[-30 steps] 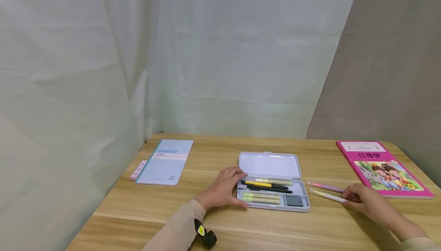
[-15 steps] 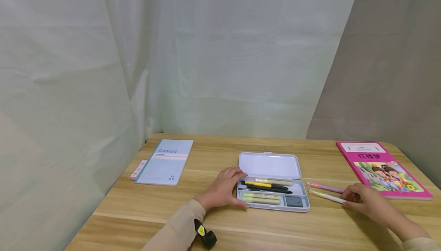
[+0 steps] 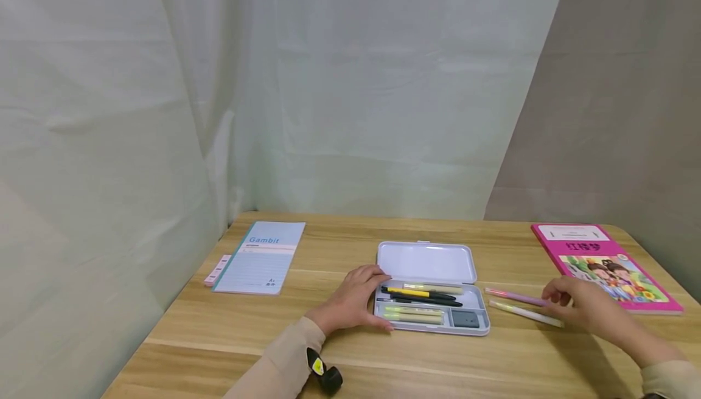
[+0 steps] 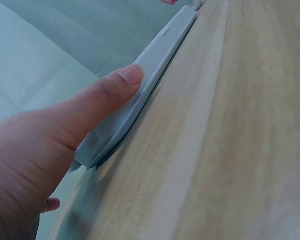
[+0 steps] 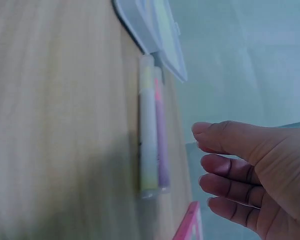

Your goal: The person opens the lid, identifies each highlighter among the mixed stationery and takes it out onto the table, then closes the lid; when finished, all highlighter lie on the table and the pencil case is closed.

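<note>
My left hand [image 3: 355,303] holds the left end of an opened white pencil case [image 3: 427,262]. Its thumb [image 4: 125,82] presses along the front wall. Inside the case lie pale highlighters [image 3: 413,315], a black-and-yellow pen [image 3: 417,294], a slim black pen [image 3: 438,301] and a dark grey block [image 3: 465,319]. To the right of the case, a white highlighter [image 3: 531,314] and a purple highlighter [image 3: 515,296] rest side by side on the table. My right hand [image 3: 583,308] hovers by their near ends, holding nothing, its fingers loosely bent and apart from them in the right wrist view.
A blue notebook [image 3: 263,259] lies at the table's left, partly over a pink-and-white item [image 3: 217,271]. At the right is a pink picture book [image 3: 608,265], behind the right hand. A pale curtain [image 3: 372,113] hangs beyond the wooden table [image 3: 219,356].
My right hand has let go of the white highlighter and risen slightly, leaving it on the table. The left hand has stayed on the pencil case.
</note>
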Tool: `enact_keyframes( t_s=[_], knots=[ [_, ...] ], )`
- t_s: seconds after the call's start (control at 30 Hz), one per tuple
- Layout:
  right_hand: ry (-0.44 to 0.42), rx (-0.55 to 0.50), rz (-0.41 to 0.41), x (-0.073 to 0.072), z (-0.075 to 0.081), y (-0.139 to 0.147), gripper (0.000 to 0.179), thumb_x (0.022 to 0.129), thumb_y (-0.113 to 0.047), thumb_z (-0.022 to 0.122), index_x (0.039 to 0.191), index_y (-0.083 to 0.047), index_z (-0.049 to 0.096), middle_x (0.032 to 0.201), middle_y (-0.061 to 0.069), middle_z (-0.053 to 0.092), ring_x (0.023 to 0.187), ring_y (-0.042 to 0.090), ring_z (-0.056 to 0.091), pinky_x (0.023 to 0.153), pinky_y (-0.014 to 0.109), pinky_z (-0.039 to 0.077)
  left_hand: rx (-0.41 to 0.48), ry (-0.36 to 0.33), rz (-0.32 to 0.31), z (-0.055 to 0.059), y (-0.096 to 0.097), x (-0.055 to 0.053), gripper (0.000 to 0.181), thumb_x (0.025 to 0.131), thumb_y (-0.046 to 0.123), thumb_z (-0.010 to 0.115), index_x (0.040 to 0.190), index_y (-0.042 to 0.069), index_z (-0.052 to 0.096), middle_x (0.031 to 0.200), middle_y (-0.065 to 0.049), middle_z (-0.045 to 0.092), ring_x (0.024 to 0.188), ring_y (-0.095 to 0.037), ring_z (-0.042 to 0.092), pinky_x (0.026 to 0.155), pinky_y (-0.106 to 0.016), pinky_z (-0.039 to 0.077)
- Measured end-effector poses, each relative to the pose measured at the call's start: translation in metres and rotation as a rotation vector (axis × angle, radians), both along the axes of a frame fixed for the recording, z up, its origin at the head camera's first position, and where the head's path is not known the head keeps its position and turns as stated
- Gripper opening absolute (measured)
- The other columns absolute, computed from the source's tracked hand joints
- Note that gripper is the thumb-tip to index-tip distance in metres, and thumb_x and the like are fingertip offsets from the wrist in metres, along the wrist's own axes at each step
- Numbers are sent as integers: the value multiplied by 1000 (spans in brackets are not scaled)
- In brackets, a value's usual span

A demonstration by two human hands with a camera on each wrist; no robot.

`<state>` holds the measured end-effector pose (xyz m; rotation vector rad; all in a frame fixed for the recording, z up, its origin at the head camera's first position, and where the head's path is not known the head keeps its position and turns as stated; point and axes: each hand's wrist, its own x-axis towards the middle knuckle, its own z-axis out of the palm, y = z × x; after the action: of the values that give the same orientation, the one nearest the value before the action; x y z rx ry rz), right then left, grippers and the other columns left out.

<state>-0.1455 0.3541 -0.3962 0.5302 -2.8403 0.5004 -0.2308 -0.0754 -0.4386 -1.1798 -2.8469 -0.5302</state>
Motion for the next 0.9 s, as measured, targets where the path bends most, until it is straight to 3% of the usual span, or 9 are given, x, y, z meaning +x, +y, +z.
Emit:
enact_keyframes(
  t_s=[0.2, 0.47, 0.9],
  knots=[
    [-114, 32, -18, -8, 20, -9, 9, 82, -14, 74, 87, -12, 67, 77, -11, 55, 69, -8, 42, 58, 20, 43, -1, -2, 3, 0, -1, 0, 96, 66, 68, 75, 140, 15, 47, 143, -2, 44, 138, -22, 34, 118, -45, 27],
    [-90, 67, 16, -21, 31, -27, 10, 81, -16, 75, 86, -13, 67, 77, -12, 56, 69, -6, 44, 58, 20, 44, -5, 8, 3, -1, -1, -1, 96, 65, 68, 74, 140, 15, 47, 143, -2, 44, 138, -22, 35, 118, -45, 28],
    [-138, 61, 20, -35, 41, -58, 14, 79, -16, 77, 90, -12, 69, 82, -9, 61, 72, 2, 49, 61, 17, 47, 6, 16, -7, 0, 0, 0, 94, 65, 66, 76, 139, 14, 48, 141, -2, 45, 137, -22, 36, 118, -43, 28]
  ],
)
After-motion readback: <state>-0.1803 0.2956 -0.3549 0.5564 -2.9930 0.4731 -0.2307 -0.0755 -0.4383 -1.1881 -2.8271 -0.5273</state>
